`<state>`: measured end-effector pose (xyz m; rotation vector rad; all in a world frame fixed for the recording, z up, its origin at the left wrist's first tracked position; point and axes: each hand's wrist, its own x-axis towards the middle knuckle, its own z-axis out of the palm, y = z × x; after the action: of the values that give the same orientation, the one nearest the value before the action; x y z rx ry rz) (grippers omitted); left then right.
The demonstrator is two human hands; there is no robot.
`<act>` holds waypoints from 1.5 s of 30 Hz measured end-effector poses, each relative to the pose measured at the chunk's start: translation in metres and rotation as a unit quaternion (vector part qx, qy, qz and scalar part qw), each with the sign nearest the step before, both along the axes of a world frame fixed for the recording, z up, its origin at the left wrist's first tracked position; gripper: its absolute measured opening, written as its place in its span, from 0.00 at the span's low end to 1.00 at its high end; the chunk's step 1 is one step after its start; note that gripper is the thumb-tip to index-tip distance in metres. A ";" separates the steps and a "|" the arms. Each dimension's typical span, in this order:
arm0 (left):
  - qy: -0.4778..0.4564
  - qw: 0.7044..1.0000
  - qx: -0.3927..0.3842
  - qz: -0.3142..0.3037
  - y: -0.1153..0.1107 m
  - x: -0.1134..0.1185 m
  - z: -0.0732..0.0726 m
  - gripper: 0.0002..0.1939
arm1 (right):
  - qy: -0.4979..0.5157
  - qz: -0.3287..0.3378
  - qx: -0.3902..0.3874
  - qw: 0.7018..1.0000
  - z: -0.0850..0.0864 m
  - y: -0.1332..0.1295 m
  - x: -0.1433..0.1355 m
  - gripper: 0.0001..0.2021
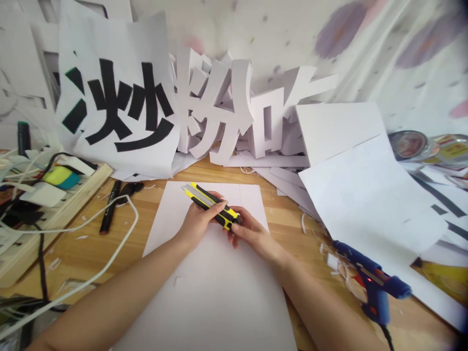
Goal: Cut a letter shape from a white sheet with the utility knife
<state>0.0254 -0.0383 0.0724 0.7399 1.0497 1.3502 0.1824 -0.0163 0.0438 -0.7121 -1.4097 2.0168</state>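
A yellow and black utility knife [210,204] is held between both hands above a large white sheet [219,292]. Its metal blade end points to the far left. My left hand [200,217] grips the middle of the knife's body, thumb on top. Around the rear end, near a dark knob, my right hand [252,231] closes its fingers and thumb. The sheet lies flat on the wooden table and bears a small cut mark near its left side.
A blue glue gun [378,278] with a red light lies right. White cut-out characters [223,107] stand behind, beside a paper with black characters [124,102]. Left are a black marker [109,207], a white cable [120,246] and a power strip [54,219]. Leaning boards [365,195] occupy the right.
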 end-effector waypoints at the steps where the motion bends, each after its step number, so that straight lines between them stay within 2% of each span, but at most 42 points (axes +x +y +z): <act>1: -0.004 1.000 -0.002 0.000 0.001 -0.001 0.000 0.13 | -0.003 0.006 0.014 1.000 0.001 -0.001 0.001 0.23; 5: -0.057 0.998 0.003 -0.017 0.001 -0.004 -0.002 0.12 | 0.010 0.003 0.037 0.999 0.003 -0.003 0.001 0.28; 9: -0.078 0.996 0.020 -0.047 0.000 -0.005 0.000 0.11 | 0.057 0.056 0.027 0.996 0.007 -0.002 0.004 0.31; 15: -0.029 0.998 0.021 -0.057 0.001 -0.004 0.001 0.20 | 0.084 0.043 -0.142 0.985 0.007 0.006 0.014 0.25; 19: 0.042 0.999 -0.006 -0.011 0.004 -0.003 -0.002 0.19 | 0.081 0.054 -0.194 0.976 0.003 0.005 0.013 0.25; 24: 0.105 0.992 -0.043 0.055 0.005 -0.003 -0.005 0.19 | 0.062 0.081 -0.172 0.980 0.001 0.000 0.004 0.19; 28: 0.123 0.988 -0.051 0.076 0.004 -0.002 -0.006 0.19 | 0.053 0.086 -0.160 0.982 -0.002 -0.003 -0.001 0.16; 31: 0.128 0.988 -0.030 0.083 0.004 -0.001 -0.007 0.19 | 0.012 0.065 -0.098 0.993 -0.003 -0.005 -0.003 0.16; 33: 0.117 0.990 -0.023 0.081 0.005 0.000 -0.007 0.19 | -0.070 0.018 0.015 0.997 -0.004 -0.007 -0.003 0.16; 34: 0.100 0.991 -0.025 0.081 0.005 0.000 -0.006 0.20 | -0.122 -0.018 0.089 0.988 -0.003 -0.008 -0.003 0.16; 36: 0.052 0.993 -0.039 0.094 0.007 -0.001 -0.004 0.24 | -0.202 -0.085 0.225 0.949 -0.003 -0.009 -0.002 0.18; 37: 0.024 0.994 -0.049 0.099 0.007 -0.002 -0.004 0.25 | -0.214 -0.104 0.265 0.934 -0.002 -0.010 -0.002 0.19; 38: -0.001 0.994 -0.055 0.097 0.007 -0.003 -0.003 0.26 | -0.205 -0.111 0.278 0.932 -0.002 -0.010 -0.002 0.21; 40: -0.036 0.996 -0.050 0.069 0.007 -0.004 -0.002 0.24 | -0.141 -0.096 0.217 0.961 -0.001 -0.010 -0.002 0.21; 42: -0.054 0.998 -0.020 0.019 0.005 -0.003 -0.002 0.20 | -0.056 -0.066 0.098 0.991 0.000 -0.010 -0.003 0.19; 43: -0.063 0.998 -0.003 -0.006 0.004 -0.003 -0.003 0.18 | -0.022 -0.044 0.047 0.998 0.001 -0.010 -0.004 0.17; 45: -0.081 0.995 0.018 -0.049 0.001 -0.001 -0.004 0.16 | 0.014 0.013 -0.006 1.000 0.003 -0.010 -0.006 0.16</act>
<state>0.0248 -0.0371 0.0683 0.6878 0.8510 1.3243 0.1763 -0.0265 0.0468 -0.6725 -1.3985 2.0494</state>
